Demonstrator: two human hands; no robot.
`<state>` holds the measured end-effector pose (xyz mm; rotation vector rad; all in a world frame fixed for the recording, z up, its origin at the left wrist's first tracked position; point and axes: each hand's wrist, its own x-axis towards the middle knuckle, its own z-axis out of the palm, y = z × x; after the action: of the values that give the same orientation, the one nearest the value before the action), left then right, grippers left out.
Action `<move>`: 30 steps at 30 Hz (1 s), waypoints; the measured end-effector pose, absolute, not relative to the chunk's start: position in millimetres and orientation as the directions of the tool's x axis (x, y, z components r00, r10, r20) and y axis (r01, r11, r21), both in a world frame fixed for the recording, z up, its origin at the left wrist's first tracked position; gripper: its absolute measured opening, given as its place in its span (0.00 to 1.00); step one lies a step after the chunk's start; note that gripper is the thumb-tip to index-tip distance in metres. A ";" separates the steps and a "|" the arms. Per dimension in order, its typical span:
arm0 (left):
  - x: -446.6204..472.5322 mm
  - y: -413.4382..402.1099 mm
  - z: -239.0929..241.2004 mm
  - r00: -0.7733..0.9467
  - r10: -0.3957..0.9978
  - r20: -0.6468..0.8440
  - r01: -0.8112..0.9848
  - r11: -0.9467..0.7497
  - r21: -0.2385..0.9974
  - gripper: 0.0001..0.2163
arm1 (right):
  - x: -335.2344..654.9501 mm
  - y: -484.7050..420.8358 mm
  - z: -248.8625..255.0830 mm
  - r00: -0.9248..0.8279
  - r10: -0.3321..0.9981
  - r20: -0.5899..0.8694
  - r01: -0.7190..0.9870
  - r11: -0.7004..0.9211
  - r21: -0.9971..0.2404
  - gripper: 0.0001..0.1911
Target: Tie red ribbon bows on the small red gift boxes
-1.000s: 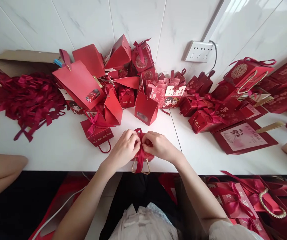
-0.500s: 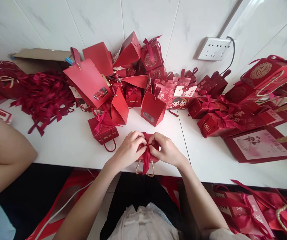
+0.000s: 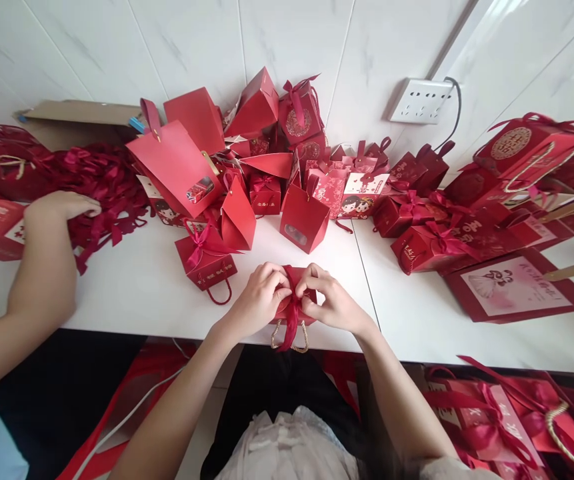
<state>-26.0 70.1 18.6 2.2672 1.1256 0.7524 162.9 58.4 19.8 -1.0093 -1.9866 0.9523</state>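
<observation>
Crimson ribbon (image 3: 291, 331) is being held in a narrow, pinching grip by the left hand (image 3: 263, 298) and right hand (image 3: 334, 298) above a small red box (image 3: 281, 315), apparently so the band is kept centred. The box is being supported by the white table (image 3: 141, 297) near its front edge, seemingly for easy reach, gold rope handles (image 3: 307, 339) being pointed toward the lap. Beyond, a bow-topped box (image 3: 207, 263) and windowed box (image 3: 309, 220) are being kept apart; at left, a ribbon heap (image 3: 104, 170) is being reached by a co-worker's hand (image 3: 64, 205).
</observation>
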 end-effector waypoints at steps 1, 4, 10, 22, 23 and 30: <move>-26.0 70.1 18.9 0.510 0.824 0.248 0.554 -0.535 0.638 0.06 | 164.2 58.6 22.5 -0.473 0.851 0.228 0.340 0.415 -0.844 0.09; -26.8 70.5 19.5 0.517 0.822 0.239 0.558 -0.535 0.635 0.05 | 170.3 61.3 24.9 -0.516 0.836 0.186 0.210 0.334 -0.919 0.08; -31.1 71.5 21.9 0.515 0.827 0.226 0.539 -0.517 0.665 0.04 | 179.0 63.7 6.9 -0.309 0.944 0.113 -0.215 0.046 -0.975 0.21; -16.3 73.5 33.8 0.478 0.850 0.221 0.663 -0.514 0.544 0.02 | 197.1 51.4 47.5 0.132 0.967 0.220 -0.520 0.256 -0.815 0.15; -16.8 74.2 34.1 0.457 0.860 0.228 0.645 -0.497 0.581 0.02 | 200.1 50.6 51.3 0.165 0.955 0.245 -0.496 0.295 -0.816 0.15; -21.1 78.4 26.1 0.139 0.967 0.211 0.324 -0.246 0.913 0.03 | 211.8 42.1 61.1 0.240 0.901 0.362 -0.445 0.434 -0.784 0.12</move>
<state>-21.1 78.4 26.1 1.6895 1.2589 1.1182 211.8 42.1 61.1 -0.6027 -0.9112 1.0009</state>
